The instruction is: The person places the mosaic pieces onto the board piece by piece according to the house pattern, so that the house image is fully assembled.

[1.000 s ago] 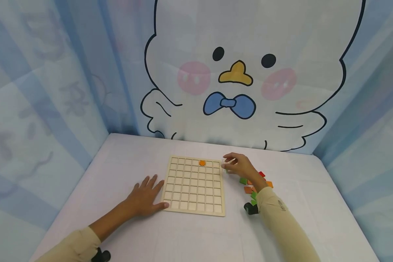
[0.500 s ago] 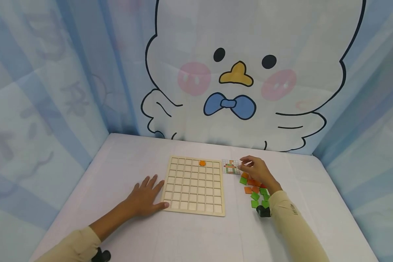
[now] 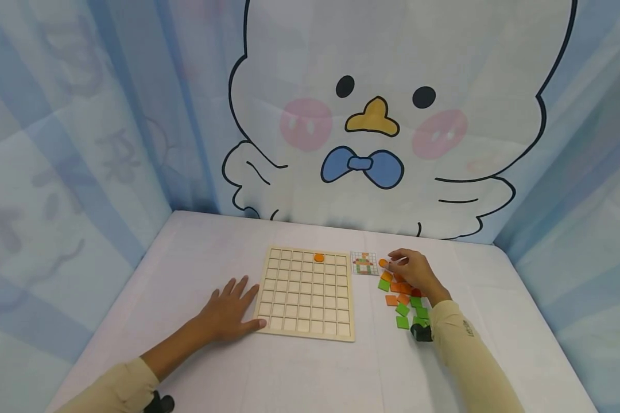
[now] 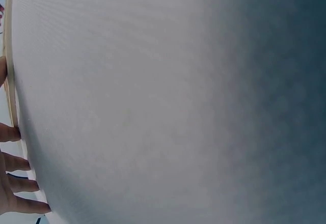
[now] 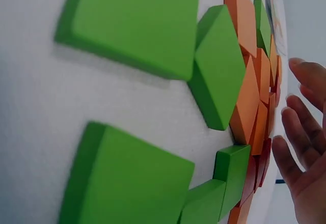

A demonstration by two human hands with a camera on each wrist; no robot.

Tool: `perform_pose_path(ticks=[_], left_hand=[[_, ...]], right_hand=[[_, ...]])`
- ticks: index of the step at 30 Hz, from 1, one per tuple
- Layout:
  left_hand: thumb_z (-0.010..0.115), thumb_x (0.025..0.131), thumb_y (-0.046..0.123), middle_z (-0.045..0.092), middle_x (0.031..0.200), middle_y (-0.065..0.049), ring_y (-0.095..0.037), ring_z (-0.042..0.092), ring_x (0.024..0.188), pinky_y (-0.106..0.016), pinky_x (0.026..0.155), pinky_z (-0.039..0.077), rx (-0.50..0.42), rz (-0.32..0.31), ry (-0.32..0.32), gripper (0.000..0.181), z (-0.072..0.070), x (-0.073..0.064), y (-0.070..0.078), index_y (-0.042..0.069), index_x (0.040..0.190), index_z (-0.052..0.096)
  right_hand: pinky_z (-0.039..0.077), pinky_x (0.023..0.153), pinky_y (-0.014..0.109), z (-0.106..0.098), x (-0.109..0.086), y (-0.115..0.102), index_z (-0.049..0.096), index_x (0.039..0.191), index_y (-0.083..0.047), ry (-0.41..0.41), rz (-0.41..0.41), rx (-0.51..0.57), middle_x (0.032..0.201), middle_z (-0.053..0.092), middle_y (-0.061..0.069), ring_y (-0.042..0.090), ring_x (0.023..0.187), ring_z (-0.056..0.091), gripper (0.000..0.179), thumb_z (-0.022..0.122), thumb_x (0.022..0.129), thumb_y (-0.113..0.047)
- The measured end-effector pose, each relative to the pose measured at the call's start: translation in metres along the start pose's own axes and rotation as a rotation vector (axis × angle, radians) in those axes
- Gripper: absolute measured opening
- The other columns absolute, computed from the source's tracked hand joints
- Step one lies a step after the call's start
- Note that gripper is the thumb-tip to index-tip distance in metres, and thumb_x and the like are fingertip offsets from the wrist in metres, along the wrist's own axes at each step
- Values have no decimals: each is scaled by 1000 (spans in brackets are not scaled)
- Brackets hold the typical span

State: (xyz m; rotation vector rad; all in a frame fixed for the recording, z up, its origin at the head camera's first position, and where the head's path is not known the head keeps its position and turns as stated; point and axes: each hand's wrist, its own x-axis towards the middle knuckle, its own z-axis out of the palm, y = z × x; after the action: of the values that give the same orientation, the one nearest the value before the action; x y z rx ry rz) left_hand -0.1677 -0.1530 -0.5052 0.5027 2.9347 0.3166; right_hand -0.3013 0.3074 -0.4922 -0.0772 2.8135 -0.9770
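My left hand [image 3: 229,314] lies spread on the table, its thumb on the near-left corner of the wooden grid board [image 3: 310,338] and its index fingertip at the left edge. In the left wrist view, fingers [image 4: 20,184] show at the far left. An orange round piece [image 3: 318,258] sits in a top-row cell of the board. My right hand [image 3: 413,271] hovers over the coloured pieces, thumb tip close beside another orange round piece [image 3: 383,263]. In the right wrist view its fingers [image 5: 303,127] are loosely bent, apart, with nothing seen between them.
A small printed pattern card [image 3: 364,263] lies right of the board. Below the right hand are several green tiles [image 3: 402,322], orange tiles [image 3: 391,300] and a partly covered red piece [image 3: 417,292]. A curtain with a cartoon bird [image 3: 372,206] stands behind the table [image 3: 299,378].
My right hand has moved right from over the card to the pieces, uncovering the card and the second orange round piece. The left hand and board stay put.
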Motion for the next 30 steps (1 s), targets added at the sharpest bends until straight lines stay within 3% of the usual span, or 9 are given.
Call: perform_pose_path(ticks=[6,22,30], left_hand=[[54,89,71,33,159,-26,-52,32,144,-74,105,34,3,-2,-5,90,1,0,0,7,152,42],[53,89,72,32,160,-25,-52,30,145,-74,106,33,-1,-5,-20,91,3,1,-3,8,153,41],[52,89,73,31,160,-25,-52,30,145,-74,106,33,4,-2,-18,91,5,2,-4,9,153,40]], right_hand=[[52,95,46,2,4,0,64,129,-5,-4,-8,-32,126,61,19,33,111,57,41,69,96,-28],[53,85,37,8,10,-6,69,128,-8,-23,29,-104,120,59,18,29,101,54,37,70,96,-27],[55,85,38,10,10,-6,67,121,-5,-16,-2,-96,117,63,17,28,97,58,31,69,96,-24]])
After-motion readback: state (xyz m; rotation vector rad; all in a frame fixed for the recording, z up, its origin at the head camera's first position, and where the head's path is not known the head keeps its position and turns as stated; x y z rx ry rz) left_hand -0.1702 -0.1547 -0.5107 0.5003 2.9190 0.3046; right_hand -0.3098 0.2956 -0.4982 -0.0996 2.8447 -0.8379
